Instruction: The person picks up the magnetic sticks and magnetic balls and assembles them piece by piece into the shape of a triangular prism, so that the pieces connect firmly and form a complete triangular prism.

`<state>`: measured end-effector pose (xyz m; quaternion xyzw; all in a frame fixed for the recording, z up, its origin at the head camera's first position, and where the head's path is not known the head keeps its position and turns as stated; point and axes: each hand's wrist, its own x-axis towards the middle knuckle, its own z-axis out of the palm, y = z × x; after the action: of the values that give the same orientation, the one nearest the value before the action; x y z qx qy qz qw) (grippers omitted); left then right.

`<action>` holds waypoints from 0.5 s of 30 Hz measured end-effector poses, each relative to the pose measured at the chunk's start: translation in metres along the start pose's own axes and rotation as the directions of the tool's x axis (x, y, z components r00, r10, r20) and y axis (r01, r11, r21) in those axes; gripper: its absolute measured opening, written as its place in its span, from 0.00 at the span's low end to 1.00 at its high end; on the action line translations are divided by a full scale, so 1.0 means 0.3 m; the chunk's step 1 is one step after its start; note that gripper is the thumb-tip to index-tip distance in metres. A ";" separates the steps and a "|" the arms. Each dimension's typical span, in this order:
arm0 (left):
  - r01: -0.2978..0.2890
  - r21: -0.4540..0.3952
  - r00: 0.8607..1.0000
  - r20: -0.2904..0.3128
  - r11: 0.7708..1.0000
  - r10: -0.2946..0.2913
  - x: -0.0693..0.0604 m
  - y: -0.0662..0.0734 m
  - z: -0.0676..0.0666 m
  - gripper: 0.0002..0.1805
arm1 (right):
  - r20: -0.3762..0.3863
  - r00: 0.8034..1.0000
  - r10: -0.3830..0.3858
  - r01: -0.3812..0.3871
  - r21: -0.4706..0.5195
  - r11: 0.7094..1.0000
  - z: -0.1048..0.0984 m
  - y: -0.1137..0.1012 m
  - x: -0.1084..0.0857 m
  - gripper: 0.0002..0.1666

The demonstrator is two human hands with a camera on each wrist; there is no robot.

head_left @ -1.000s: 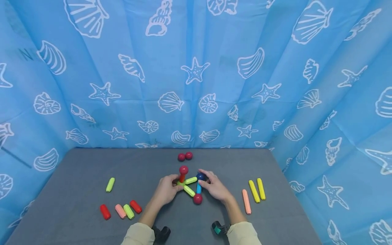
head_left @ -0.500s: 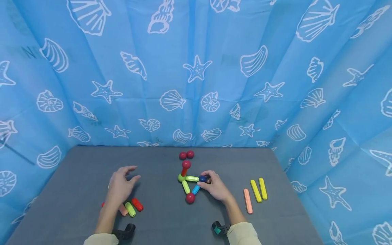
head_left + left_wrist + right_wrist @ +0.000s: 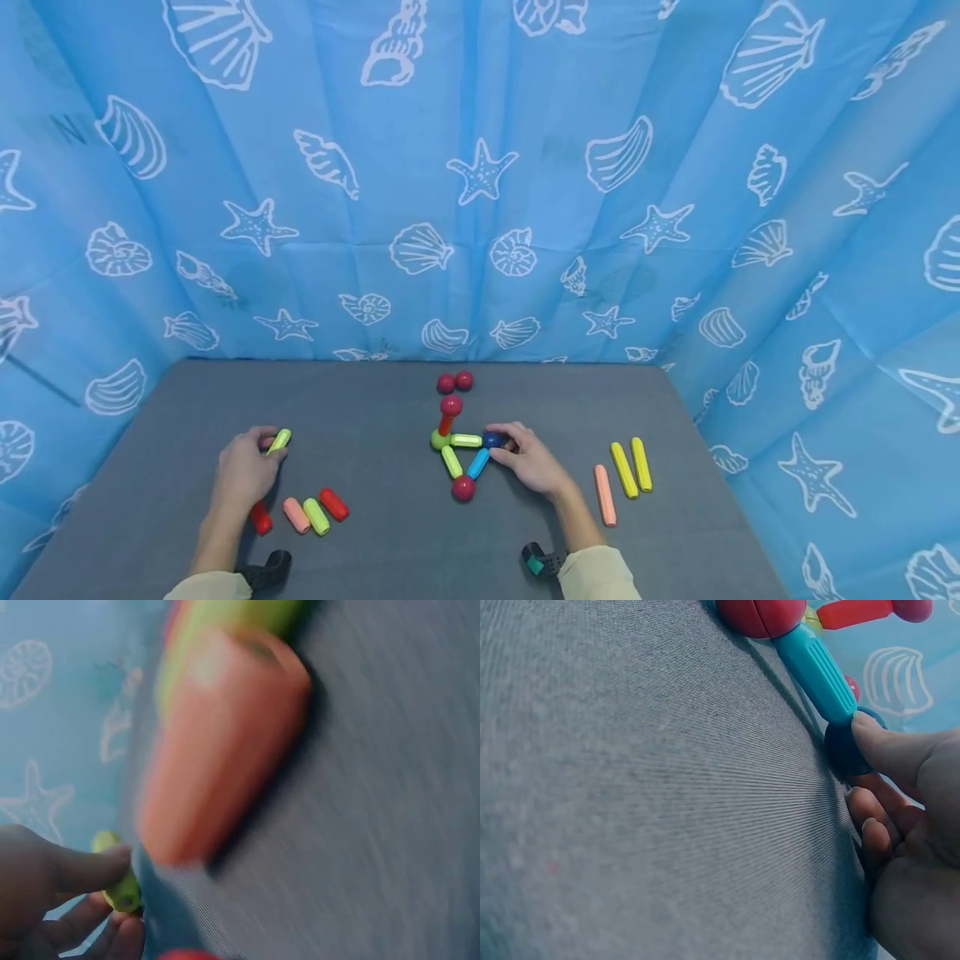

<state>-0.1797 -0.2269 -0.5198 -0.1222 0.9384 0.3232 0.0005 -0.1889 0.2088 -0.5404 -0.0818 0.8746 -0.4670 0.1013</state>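
At the left of the table, my left hand (image 3: 246, 468) pinches a yellow-green stick (image 3: 281, 440) between thumb and fingers; the left wrist view shows the same stick (image 3: 123, 891) by the thumb. My right hand (image 3: 531, 458) grips a dark blue ball (image 3: 492, 439), one corner of a triangle of magnetic sticks and balls. Two yellow-green sticks (image 3: 452, 462) and a blue stick (image 3: 478, 463) form its sides. Its other corners are a green ball (image 3: 440, 439) and a red ball (image 3: 463, 488). From the green ball a red stick (image 3: 446, 424) rises, topped by another red ball (image 3: 452, 405).
Two red balls (image 3: 455, 382) lie behind the triangle. Near my left forearm are red sticks (image 3: 333, 504), a salmon stick (image 3: 296, 516) and a yellow-green one (image 3: 317, 517). To the right lie a longer salmon stick (image 3: 604, 495) and two yellow sticks (image 3: 632, 468). A shell-patterned curtain hangs behind.
My left hand has left the green ball, moved to the left and taken hold of the lone yellow-green stick. The triangle has turned slightly, with my right hand still at the dark blue ball.
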 end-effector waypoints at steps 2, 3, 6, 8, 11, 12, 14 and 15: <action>-0.054 -0.033 0.998 -0.032 0.998 0.053 -0.016 0.038 0.009 0.24 | 0.001 1.000 0.003 -0.003 0.006 1.000 0.002 0.001 0.000 0.21; -0.090 -0.058 0.995 -0.041 0.994 0.088 -0.027 0.067 0.014 0.23 | 0.000 1.000 0.005 -0.005 0.006 1.000 0.002 0.002 0.001 0.21; -0.194 -0.157 0.981 -0.053 0.968 0.188 -0.068 0.173 0.048 0.21 | -0.004 1.000 0.012 -0.012 0.016 1.000 0.002 0.001 0.002 0.21; -0.229 -0.236 0.973 -0.040 0.944 0.226 -0.104 0.249 0.088 0.20 | -0.004 1.000 0.013 -0.013 0.016 1.000 0.004 0.000 0.004 0.21; -0.268 -0.341 0.959 -0.003 0.901 0.284 -0.165 0.357 0.175 0.18 | 0.001 1.000 0.019 -0.019 0.012 1.000 0.007 0.001 0.006 0.21; -0.280 -0.369 0.951 0.018 0.886 0.309 -0.186 0.389 0.205 0.18 | 0.000 1.000 0.021 -0.021 0.011 1.000 0.008 0.001 0.007 0.21; -0.318 -0.388 0.928 0.062 0.865 0.368 -0.222 0.442 0.266 0.17 | -0.004 1.000 0.024 -0.024 0.008 1.000 0.010 0.002 0.009 0.20; -0.336 -0.387 0.915 0.081 0.859 0.395 -0.237 0.462 0.293 0.17 | -0.005 1.000 0.024 -0.024 0.007 1.000 0.010 0.003 0.009 0.20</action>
<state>-0.1494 -0.0517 -0.4996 0.0867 0.8648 0.4945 -0.0095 -0.1909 0.2062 -0.5432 -0.0700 0.8741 -0.4690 0.1050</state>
